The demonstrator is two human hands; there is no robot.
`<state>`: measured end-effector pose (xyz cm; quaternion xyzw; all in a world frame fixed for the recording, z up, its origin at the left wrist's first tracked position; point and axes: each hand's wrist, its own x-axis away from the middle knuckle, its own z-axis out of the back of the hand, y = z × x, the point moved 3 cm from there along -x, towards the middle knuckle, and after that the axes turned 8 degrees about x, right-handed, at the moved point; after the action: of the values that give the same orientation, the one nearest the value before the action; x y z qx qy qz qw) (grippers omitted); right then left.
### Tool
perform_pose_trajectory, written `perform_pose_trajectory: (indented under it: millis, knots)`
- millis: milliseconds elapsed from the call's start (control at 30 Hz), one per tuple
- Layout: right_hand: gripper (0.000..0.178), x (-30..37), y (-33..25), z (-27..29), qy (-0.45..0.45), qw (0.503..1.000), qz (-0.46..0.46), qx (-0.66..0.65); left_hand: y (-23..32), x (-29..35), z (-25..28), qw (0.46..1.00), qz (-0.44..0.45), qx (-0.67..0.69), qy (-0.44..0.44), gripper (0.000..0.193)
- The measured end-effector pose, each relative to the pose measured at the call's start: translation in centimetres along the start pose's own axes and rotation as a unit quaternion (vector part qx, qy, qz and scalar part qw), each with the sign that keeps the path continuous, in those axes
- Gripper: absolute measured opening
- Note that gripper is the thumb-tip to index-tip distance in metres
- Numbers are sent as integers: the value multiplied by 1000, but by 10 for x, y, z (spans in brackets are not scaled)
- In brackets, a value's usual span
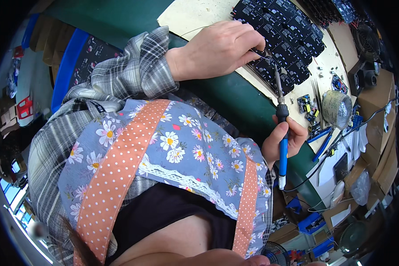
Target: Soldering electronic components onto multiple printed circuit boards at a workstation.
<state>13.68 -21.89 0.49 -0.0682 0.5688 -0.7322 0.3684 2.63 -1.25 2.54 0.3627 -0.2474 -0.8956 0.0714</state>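
A blue-handled soldering iron (pixel 283 153) is gripped in my right hand (pixel 297 135), upright in the picture with its metal tip against or just over the black circuit boards (pixel 277 31). The boards lie joined in a panel on a pale board. My left hand (pixel 221 49) reaches over the near left side of the panel with fingers pinched on a thin solder wire (pixel 258 54). One end of the wire runs toward the iron's tip, and the rest trails out behind the hand. Whether the tip and wire touch is too small to tell.
Right of the panel stand a foil-lined roll (pixel 337 111), tweezers (pixel 316 95) and small populated boards (pixel 305 104). The iron's black cable (pixel 354 128) curves across the right side. Cardboard boxes (pixel 377 104) border the green table (pixel 248 104); a blue bin (pixel 71 66) sits at left.
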Motion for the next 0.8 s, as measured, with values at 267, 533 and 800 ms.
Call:
perform_pose_trajectory:
  millis: [267,533,800]
  knots:
    - [21,0,-5,0,-8,1000,1,8,6,-5,-9,999,-36,-30,-17,13]
    - [20,1,-5,0,8,1000,0,-4,7,-5,-6,998,-58,-40,-6,14]
    - [21,-3,-1,5,48,997,46,-32,-2,12,16,999,21,48,11,17]
